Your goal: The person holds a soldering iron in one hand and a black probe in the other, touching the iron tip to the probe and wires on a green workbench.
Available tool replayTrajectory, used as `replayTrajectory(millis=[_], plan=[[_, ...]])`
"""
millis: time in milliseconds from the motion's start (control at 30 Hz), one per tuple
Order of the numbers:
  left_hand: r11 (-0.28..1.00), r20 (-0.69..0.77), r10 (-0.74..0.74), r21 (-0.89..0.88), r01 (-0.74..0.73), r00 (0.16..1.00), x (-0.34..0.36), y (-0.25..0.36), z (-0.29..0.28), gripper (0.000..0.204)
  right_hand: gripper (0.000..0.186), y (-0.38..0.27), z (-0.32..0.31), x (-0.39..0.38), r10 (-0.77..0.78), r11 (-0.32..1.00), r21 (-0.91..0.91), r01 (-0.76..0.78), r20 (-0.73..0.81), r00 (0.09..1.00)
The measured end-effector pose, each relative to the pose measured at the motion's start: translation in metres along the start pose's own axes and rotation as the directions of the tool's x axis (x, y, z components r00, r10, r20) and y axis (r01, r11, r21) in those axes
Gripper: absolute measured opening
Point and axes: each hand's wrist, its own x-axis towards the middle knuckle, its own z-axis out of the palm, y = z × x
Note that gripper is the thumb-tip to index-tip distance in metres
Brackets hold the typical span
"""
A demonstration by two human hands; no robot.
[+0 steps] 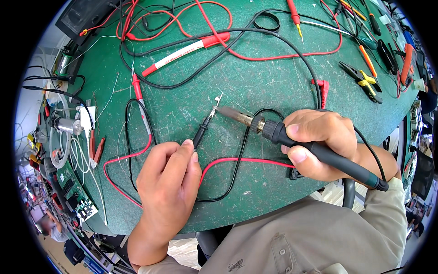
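closest in, the left hand (169, 176) has its thumb and fingers pinched shut around a black probe (200, 132), while the right hand (326, 132) is curled firmly about the handle of a soldering iron (331, 157). the probe slants up and away over the middle of the green counter (260, 196), and the iron's tip comes in from the right to its bare metal end (212, 112) (whether they truly touch is hard to tell). to do this well, i'd rest both wrists, lay the side of the hot tip against the metal rather than poke with its point, and leave before the black sleeve softens. the left fingers should stay well back from the heat. farther out lie a red-and-white marker (180, 55), pliers (365, 80) and a long black cord (292, 43), best kept clear of the iron.
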Motion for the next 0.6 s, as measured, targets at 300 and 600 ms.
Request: replayTrajectory(millis=[300,600], plan=[[1.0,-0.007,0.006,-0.001,-0.006,1.0,0.0,-0.0003,0.0006,0.025,0.02,-0.0022,-0.0026,0.0015,0.006,1.0,-0.009,-0.006,0.02,1.0],[1.0,-0.003,0.005,0.011,-0.005,1.0,0.0002,0.001,-0.0003,0.026,0.021,-0.0022,-0.001,0.0029,-0.02,1.0,0.019,0.02,0.026,0.999]])
